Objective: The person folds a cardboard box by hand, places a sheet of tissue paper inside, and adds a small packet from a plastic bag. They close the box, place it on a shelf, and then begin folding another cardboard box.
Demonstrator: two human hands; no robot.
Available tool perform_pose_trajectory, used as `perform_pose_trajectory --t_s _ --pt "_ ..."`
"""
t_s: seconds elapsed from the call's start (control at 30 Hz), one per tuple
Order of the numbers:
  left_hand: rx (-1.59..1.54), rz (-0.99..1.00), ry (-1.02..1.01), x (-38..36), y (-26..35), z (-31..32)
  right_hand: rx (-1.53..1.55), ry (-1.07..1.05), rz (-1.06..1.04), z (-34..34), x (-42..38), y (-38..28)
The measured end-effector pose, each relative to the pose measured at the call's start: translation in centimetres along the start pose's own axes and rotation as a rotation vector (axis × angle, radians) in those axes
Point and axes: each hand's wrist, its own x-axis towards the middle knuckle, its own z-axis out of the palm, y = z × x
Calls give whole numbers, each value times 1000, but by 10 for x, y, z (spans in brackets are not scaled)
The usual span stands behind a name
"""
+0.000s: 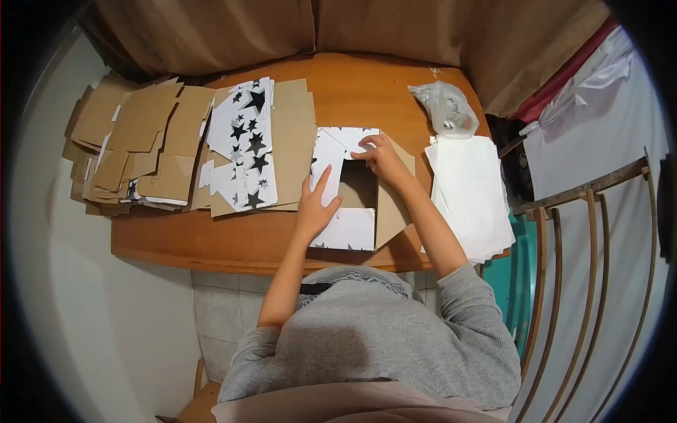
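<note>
A cardboard box (340, 229), white with black stars outside and plain brown inside, lies in front of me with its flaps partly folded in. A dark opening shows at its middle right, and a brown flap (396, 201) stands out on the right side. My left hand (319, 209) rests on the white left flap, fingers spread and thumb apart. At the far edge, my right hand (379, 158) has thumb and index finger pinched at the white top flap. Part of that flap is hidden beneath the fingers.
Flat star-printed cardboard pieces (243, 134) lie left of the box, beside a stack of brown cardboard (134, 141). White sheets (469, 201) are piled at the right, below a clear plastic bag (448, 109). The wooden table's front edge (190, 257) is near my body.
</note>
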Motion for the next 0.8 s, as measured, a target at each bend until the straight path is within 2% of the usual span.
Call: perform_pose_trajectory --t_s 0.3,0.37,0.5,0.57,0.6,0.67,0.7,0.77,0.8 --pt "160 -70 -27 -2 22 9 16 36 56 7 -9 -5" --pt "138 -36 -26 -3 22 7 77 -30 78 1 -10 -8" --pt "129 -55 -46 -2 21 1 174 -10 132 -15 -24 -40" --pt "93 -61 -54 -3 18 1 16 202 185 -33 -45 -59" --pt "93 -62 -55 -3 19 1 16 202 187 -41 -54 -69" --pt "109 -88 -52 -5 23 2 -297 537 496 -53 -74 -84" --pt "107 -86 -61 -5 21 4 -301 538 504 -55 -84 -83" --pt "97 -19 -14 -5 14 8 -65 537 530 -59 -104 -77" --pt "94 -12 -25 -5 17 9 188 490 618 -59 -110 -73"
